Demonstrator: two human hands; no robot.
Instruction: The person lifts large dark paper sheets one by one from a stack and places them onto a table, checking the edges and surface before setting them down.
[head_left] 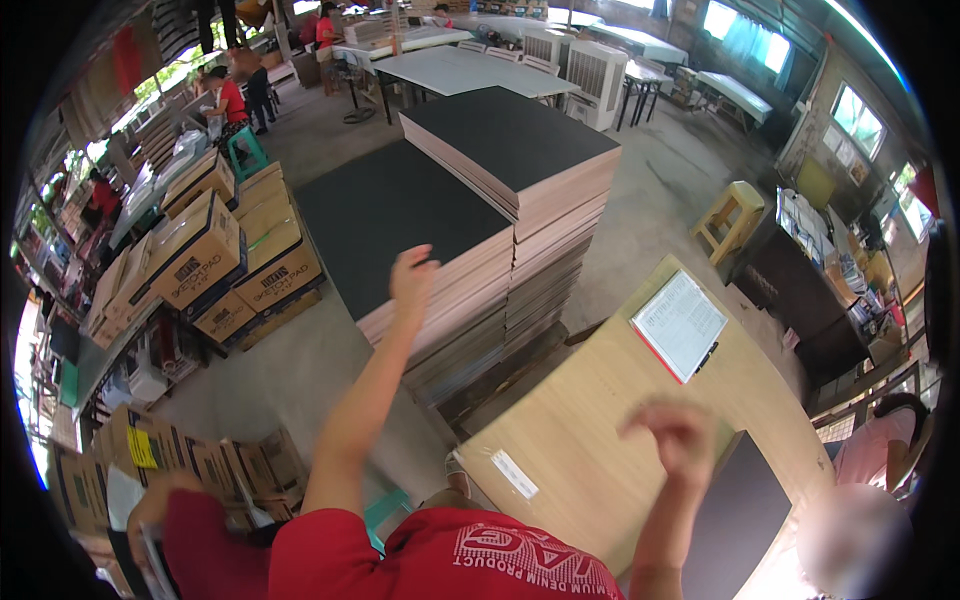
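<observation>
My left hand reaches over the left stack of black-topped boards, near its front edge. The thumb and fingertips stand a little apart, and I make out nothing held between them. Whether it touches the top board cannot be told. My right hand, smeared by motion, hovers above the light wooden table. Its fingers are bent and apart from the thumb, with nothing visible in them. Past it on the table lies a clipboard with a paper sheet, a black pen beside it. A dark flat board lies near my right forearm.
A taller black-topped board stack adjoins the left one. Cardboard boxes stand at the left. A white label strip is on the table's near left corner. Beyond are a yellow stool and a cluttered desk. People are nearby.
</observation>
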